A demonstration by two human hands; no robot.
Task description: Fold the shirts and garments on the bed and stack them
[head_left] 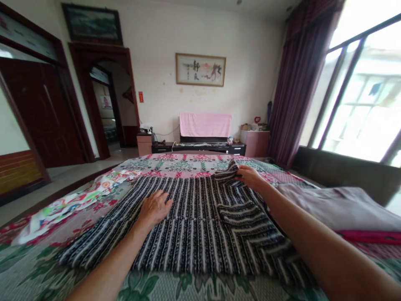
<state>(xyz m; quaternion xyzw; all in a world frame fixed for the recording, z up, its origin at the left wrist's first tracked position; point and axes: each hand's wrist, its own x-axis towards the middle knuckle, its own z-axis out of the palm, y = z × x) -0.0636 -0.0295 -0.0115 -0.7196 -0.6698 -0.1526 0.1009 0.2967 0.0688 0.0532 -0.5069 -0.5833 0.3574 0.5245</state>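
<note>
A black-and-white striped knit sweater [188, 234] lies spread over the flowered bedcover [175, 165]. My left hand [156, 205] rests on its left half, fingers loosely stretched on the knit and nothing gripped. At the far right edge my right hand [248, 175] pinches a raised fold of the same sweater between thumb and fingers. Several folds bunch up on the sweater's right side, below that hand. Part of the cloth there is hidden by my right forearm.
To the left lies a white cloth with a coloured pattern [59, 213]. A folded grey garment [344, 209] sits on a bright pink one [369, 236] at the right. Beyond the bed stands a low black cabinet [163, 149] with a pink cloth [205, 124] above it.
</note>
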